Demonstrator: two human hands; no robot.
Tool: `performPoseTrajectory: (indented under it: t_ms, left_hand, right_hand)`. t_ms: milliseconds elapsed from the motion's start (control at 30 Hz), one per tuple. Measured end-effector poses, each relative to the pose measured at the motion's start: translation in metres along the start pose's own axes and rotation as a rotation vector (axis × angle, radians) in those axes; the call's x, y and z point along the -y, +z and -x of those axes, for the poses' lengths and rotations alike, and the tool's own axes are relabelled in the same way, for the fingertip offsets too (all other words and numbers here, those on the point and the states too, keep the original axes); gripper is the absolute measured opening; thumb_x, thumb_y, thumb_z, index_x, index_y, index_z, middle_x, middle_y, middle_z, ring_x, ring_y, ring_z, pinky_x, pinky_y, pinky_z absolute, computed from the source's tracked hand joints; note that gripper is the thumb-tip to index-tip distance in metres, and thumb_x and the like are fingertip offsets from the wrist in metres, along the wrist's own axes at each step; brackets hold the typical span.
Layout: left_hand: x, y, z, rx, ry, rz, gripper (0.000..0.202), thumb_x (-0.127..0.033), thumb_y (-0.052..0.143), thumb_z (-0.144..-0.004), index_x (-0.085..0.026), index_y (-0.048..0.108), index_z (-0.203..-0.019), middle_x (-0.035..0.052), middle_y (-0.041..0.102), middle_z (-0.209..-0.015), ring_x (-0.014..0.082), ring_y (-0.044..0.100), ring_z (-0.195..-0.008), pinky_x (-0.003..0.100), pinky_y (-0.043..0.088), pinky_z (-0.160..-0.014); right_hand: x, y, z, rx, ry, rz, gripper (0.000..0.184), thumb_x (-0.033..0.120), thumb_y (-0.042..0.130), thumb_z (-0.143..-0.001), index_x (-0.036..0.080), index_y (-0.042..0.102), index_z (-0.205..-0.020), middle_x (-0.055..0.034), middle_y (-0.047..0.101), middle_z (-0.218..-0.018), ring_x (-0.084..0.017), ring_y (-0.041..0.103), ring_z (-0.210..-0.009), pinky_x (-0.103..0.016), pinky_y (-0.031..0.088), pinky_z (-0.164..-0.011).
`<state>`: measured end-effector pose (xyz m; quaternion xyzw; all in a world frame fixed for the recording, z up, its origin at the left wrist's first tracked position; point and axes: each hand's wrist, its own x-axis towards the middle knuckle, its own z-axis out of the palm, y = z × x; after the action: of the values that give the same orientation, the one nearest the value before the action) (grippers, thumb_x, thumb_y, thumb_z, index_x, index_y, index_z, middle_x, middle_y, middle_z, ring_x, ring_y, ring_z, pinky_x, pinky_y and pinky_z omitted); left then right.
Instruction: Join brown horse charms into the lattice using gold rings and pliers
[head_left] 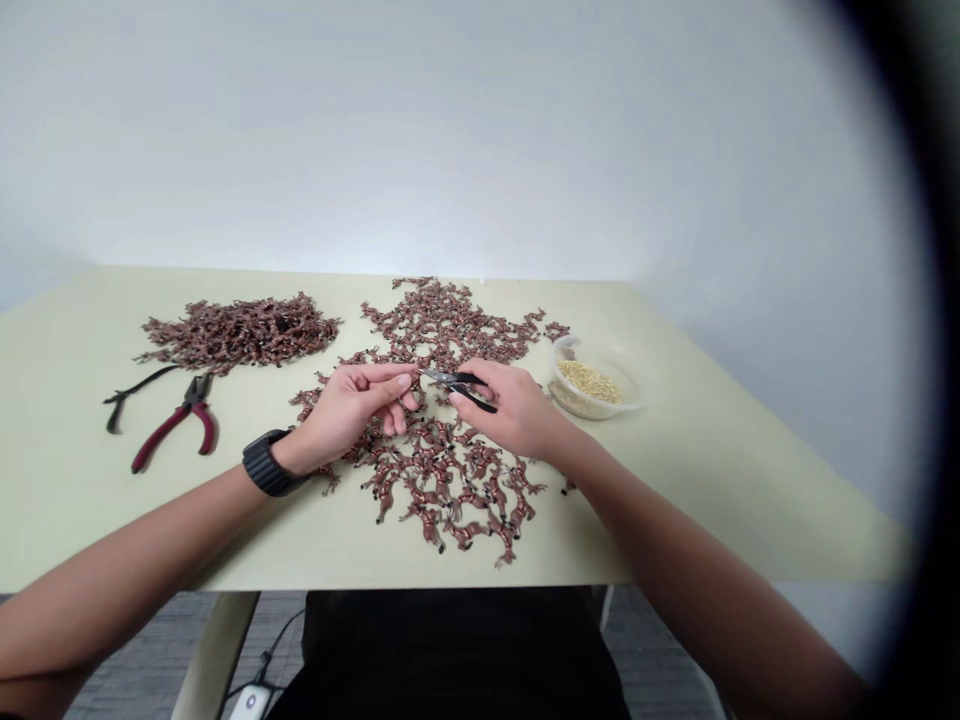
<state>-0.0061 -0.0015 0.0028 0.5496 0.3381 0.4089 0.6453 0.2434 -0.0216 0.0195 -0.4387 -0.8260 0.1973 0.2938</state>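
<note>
My right hand (517, 408) is wrapped around small pliers (474, 379) with black handles, their metal jaws pointing left. Just left of the jaw tip, thumb and forefinger of my left hand (367, 400) are pinched together. What they hold is too small to make out. Under and around both hands lie many small brown reindeer-shaped figures (469, 495), spread over the pale table (690, 480). To the right of my right hand stands a clear plastic bowl (636, 397) with tiny gold-coloured pieces (592, 382), perhaps rings.
A dense heap of brown figures (244, 332) lies at the back left. In front of it are red-handled pliers (169, 432) and a thin black strap-like item (139, 390). The table meets a white wall (375, 140). A white power strip (251, 702) is on the floor.
</note>
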Motion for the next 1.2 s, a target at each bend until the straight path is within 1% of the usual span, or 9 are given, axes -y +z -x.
performPoseTrajectory:
  t_ms: [100,200,333,433,700,1000,1200]
  left_hand:
    - [0.0009,0.0024,0.0021,0.005,0.011,-0.061,0.041,-0.036,0.078,-0.087,-0.014,0.074,-0.121,0.0083,0.075,-0.081,0.0135,0.067,-0.055,0.023,0.056,-0.049]
    - [-0.0004,0.0041,0.0025,-0.029,0.038,-0.052,0.041,-0.035,0.076,-0.088,-0.013,0.073,-0.122,0.0094,0.076,-0.084,0.0138,0.068,-0.057,0.023,0.055,-0.049]
    - [-0.0029,0.0042,0.0016,-0.085,0.058,-0.051,0.045,-0.036,0.077,-0.087,-0.012,0.071,-0.125,0.011,0.076,-0.086,0.0146,0.068,-0.058,0.023,0.054,-0.048]
    - [-0.003,0.0042,0.0013,-0.092,0.055,-0.055,0.047,-0.037,0.078,-0.086,-0.012,0.07,-0.126,0.0115,0.077,-0.087,0.0149,0.068,-0.058,0.023,0.053,-0.048]
    - [-0.0008,0.0038,0.0009,-0.083,0.058,-0.052,0.043,-0.036,0.078,-0.086,-0.014,0.072,-0.123,0.0101,0.077,-0.087,0.0145,0.068,-0.058,0.024,0.053,-0.05]
    - [-0.0009,0.004,0.0007,-0.079,0.051,-0.058,0.042,-0.036,0.078,-0.086,-0.015,0.072,-0.122,0.0095,0.077,-0.087,0.0143,0.068,-0.059,0.024,0.053,-0.05]
    - [-0.0004,0.004,0.0006,-0.072,0.061,-0.052,0.039,-0.034,0.078,-0.087,-0.014,0.072,-0.12,0.0094,0.077,-0.086,0.0142,0.068,-0.058,0.023,0.054,-0.05]
  right_hand:
    - [0.0053,0.0001,0.0011,0.022,-0.001,-0.025,0.022,0.041,0.052,-0.097,0.021,0.058,-0.092,0.0004,0.055,-0.075,-0.013,0.045,-0.063,-0.029,0.03,-0.059]
    - [0.009,0.0002,0.002,-0.023,-0.009,-0.024,0.021,0.04,0.053,-0.096,0.02,0.058,-0.092,0.0004,0.056,-0.075,-0.013,0.046,-0.063,-0.029,0.031,-0.059]
    - [0.0076,-0.0003,0.0017,-0.082,0.003,0.015,0.021,0.041,0.054,-0.095,0.02,0.058,-0.094,-0.001,0.058,-0.077,-0.014,0.046,-0.064,-0.03,0.033,-0.062]
    - [0.0046,-0.0007,0.0012,-0.102,-0.009,0.032,0.021,0.041,0.055,-0.094,0.02,0.057,-0.094,-0.0016,0.059,-0.078,-0.015,0.047,-0.065,-0.031,0.033,-0.063]
    - [0.0048,-0.0007,0.0018,-0.048,-0.007,0.034,0.02,0.04,0.054,-0.095,0.02,0.059,-0.095,-0.0006,0.056,-0.074,-0.014,0.046,-0.063,-0.03,0.032,-0.06]
    - [0.0034,0.0014,0.0018,-0.036,0.01,0.031,0.023,0.042,0.053,-0.097,0.02,0.06,-0.098,0.0001,0.054,-0.072,-0.014,0.045,-0.061,-0.03,0.031,-0.058]
    - [0.0051,0.0006,0.0018,-0.046,0.0,0.021,0.023,0.041,0.053,-0.097,0.019,0.059,-0.094,0.0002,0.054,-0.072,-0.013,0.045,-0.061,-0.029,0.031,-0.058]
